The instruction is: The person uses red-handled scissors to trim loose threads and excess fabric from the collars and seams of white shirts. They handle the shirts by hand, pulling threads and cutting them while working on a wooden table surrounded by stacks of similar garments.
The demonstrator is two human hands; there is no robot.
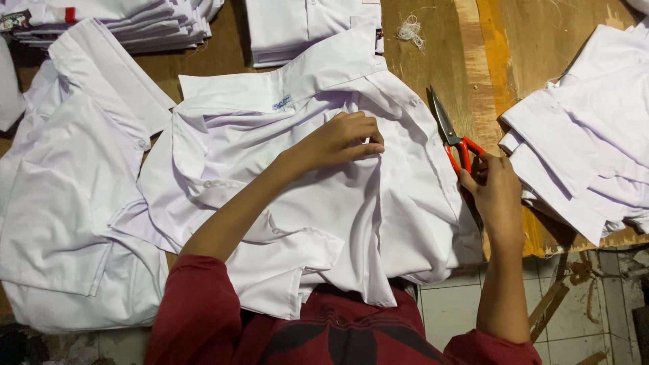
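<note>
A white collared shirt (pixel 318 203) lies spread on the wooden table (pixel 433 54) in front of me. My left hand (pixel 341 138) rests on its chest, fingers curled and pinching a fold of the cloth near the placket. My right hand (pixel 493 192) sits at the shirt's right edge and grips small scissors (pixel 449 132) with red handles, their blades closed and pointing away from me. My sleeves are dark red.
Another white shirt (pixel 74 196) lies flat at the left. Folded white shirts are stacked at the back left (pixel 135 23), back middle (pixel 297 23) and right (pixel 588 149). A tangle of white thread (pixel 410 30) lies on the wood. Tiled floor (pixel 453 311) shows below the table edge.
</note>
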